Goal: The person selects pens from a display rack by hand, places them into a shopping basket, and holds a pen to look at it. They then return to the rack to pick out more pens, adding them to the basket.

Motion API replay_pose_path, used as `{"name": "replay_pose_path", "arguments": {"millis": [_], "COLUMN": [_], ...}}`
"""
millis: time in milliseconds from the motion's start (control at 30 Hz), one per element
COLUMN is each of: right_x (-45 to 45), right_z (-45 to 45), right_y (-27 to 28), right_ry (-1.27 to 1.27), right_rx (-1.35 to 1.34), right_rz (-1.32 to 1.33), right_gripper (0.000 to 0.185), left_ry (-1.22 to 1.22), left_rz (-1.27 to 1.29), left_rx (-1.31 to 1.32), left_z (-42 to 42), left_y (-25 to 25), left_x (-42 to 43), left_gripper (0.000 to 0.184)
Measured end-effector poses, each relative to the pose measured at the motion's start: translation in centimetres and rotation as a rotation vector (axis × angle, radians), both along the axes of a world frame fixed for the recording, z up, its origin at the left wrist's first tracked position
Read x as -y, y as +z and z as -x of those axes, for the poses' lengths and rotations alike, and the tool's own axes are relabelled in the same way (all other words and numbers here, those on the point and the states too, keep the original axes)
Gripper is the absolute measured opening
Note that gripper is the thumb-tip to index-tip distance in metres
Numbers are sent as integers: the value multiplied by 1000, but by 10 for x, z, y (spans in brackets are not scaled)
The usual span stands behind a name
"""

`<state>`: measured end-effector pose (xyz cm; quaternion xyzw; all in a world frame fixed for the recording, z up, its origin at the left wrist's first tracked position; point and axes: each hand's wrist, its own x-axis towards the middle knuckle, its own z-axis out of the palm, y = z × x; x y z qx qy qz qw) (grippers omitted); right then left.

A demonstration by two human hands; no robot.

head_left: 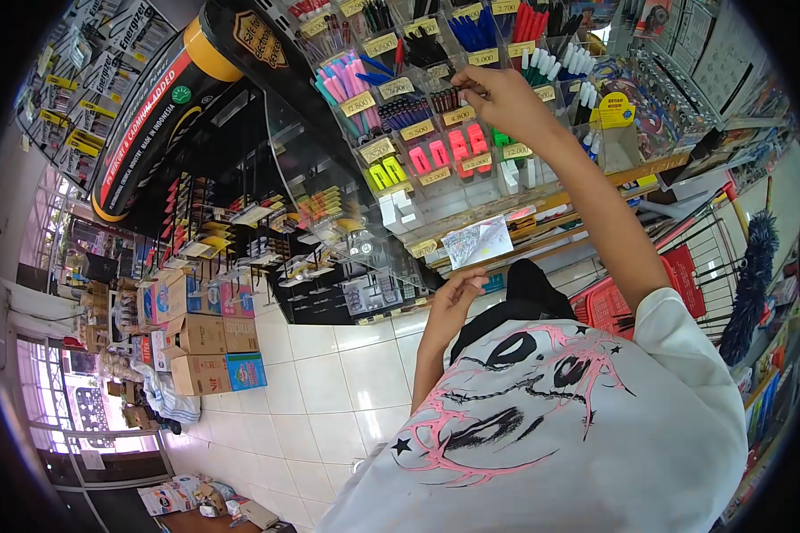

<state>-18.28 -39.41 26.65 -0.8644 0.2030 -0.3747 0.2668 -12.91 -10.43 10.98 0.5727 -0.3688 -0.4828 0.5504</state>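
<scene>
My right hand (493, 96) reaches over a tiered clear pen rack, its fingers bent together at a compartment of dark pens (450, 99). Whatever lies between those fingertips is hidden. Beside it are blue pens (476, 32), white-capped markers (542, 67) and dark blue pens (404, 112). Below sit pink highlighters (469, 147) and yellow highlighters (388, 173). My left hand (452, 304) is low in front of my waist, fingers loosely bent and apart, with nothing visible in them. Just above it, a scribbled paper pad (478, 242) rests against the shelf edge.
A large battery-shaped display (164, 111) and a clear panel (316, 169) stand left of the rack. To the right are a red basket (604, 305) and a dark blue duster (756, 275). Cardboard boxes (200, 375) are stacked on the tiled floor (311, 382).
</scene>
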Motion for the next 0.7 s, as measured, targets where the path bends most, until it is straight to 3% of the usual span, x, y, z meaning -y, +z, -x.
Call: {"name": "replay_pose_path", "arguments": {"millis": [300,567,700], "right_x": [-1,-3,-1], "right_z": [9,15,11], "right_y": [-3,-11,-13], "right_ry": [20,65,15], "right_rx": [104,176,59], "right_rz": [32,-131,-170], "right_gripper": [24,24,32], "left_ry": [17,-5,-24], "left_rz": [4,-62,-63], "left_rx": [-14,-14,8], "left_z": [-2,-3,-2], "left_y": [-5,-7,-6], "left_x": [-3,-3,0], "left_gripper": [37,35,36]}}
